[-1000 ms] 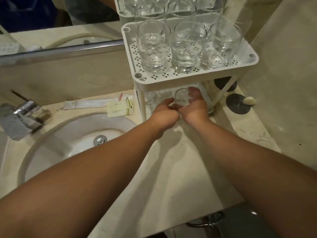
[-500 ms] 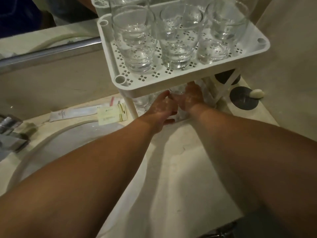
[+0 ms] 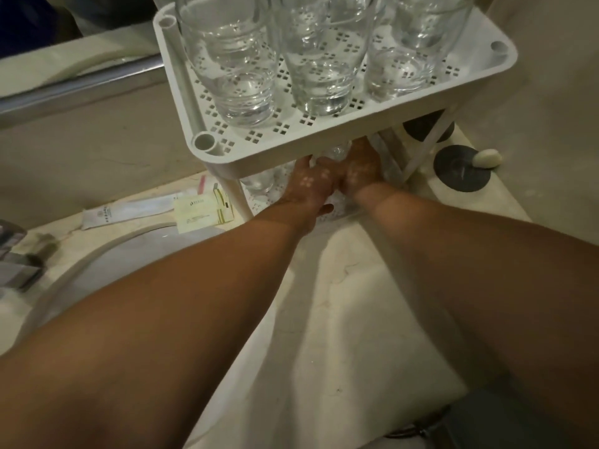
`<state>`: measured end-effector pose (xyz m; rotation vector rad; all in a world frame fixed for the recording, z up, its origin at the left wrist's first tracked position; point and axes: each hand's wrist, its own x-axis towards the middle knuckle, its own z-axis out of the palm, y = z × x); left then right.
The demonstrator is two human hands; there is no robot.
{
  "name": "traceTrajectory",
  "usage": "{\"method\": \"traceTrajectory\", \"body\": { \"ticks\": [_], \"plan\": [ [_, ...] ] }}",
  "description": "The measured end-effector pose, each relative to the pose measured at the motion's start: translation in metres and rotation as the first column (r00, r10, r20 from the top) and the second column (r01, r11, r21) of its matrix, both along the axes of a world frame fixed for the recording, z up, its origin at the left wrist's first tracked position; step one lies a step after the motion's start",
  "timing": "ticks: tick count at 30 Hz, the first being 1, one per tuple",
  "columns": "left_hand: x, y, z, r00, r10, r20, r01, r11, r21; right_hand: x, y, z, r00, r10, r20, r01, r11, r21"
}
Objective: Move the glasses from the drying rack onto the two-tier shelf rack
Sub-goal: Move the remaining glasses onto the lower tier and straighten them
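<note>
Shelf rack point(image 3: 207, 147), upper tier: three glasses point(image 3: 240, 72) upright along its front edge; lower tier: my left hand point(image 3: 308, 186) and right hand point(image 3: 359, 166) reach in together under the front edge, around a glass point(image 3: 337, 152) that only just shows, and I cannot tell whether either hand grips it or only steadies it. Step in hand, as I judge it: setting this glass down on the lower tier, beside another glass point(image 3: 259, 183) near the left leg. Next move calls for a level release, then drawing both hands out low, clear of the upper tier's underside and the neighbouring glass.
</note>
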<state>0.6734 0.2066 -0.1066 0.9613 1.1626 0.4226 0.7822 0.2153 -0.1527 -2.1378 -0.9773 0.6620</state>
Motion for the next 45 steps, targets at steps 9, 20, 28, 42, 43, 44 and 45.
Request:
{"method": "traceTrajectory", "body": {
  "ticks": [9, 20, 28, 42, 43, 44, 45],
  "plan": [
    [-0.039, -0.059, 0.009, 0.981, 0.168, -0.099, -0.159, 0.983, 0.091, -0.04, -0.081, 0.023, 0.979, -0.172, -0.109, 0.185, 0.975, 0.121],
    [-0.186, -0.115, 0.021, 0.977, 0.048, -0.21, -0.003, 0.978, 0.211, -0.184, -0.154, 0.06, 0.969, 0.014, -0.247, 0.006, 0.997, 0.079],
    [-0.329, -0.084, 0.07, 0.908, 0.329, -0.26, -0.204, 0.888, 0.412, -0.32, -0.109, 0.102, 0.901, 0.382, -0.206, -0.364, 0.924, 0.12],
    [-0.545, -0.048, 0.176, 0.744, 0.649, -0.159, -0.515, 0.708, 0.484, -0.542, -0.034, 0.147, 0.696, 0.717, -0.043, -0.675, 0.673, 0.301],
    [-0.559, -0.046, 0.177, 0.738, 0.654, -0.166, -0.516, 0.706, 0.485, -0.554, -0.028, 0.146, 0.679, 0.734, -0.022, -0.698, 0.655, 0.291],
    [-0.572, -0.044, 0.176, 0.731, 0.658, -0.181, -0.515, 0.707, 0.485, -0.565, -0.021, 0.144, 0.658, 0.753, 0.013, -0.727, 0.631, 0.272],
    [-0.585, -0.042, 0.174, 0.723, 0.66, -0.203, -0.515, 0.711, 0.479, -0.576, -0.015, 0.141, 0.631, 0.774, 0.057, -0.761, 0.603, 0.241]
  ]
}}
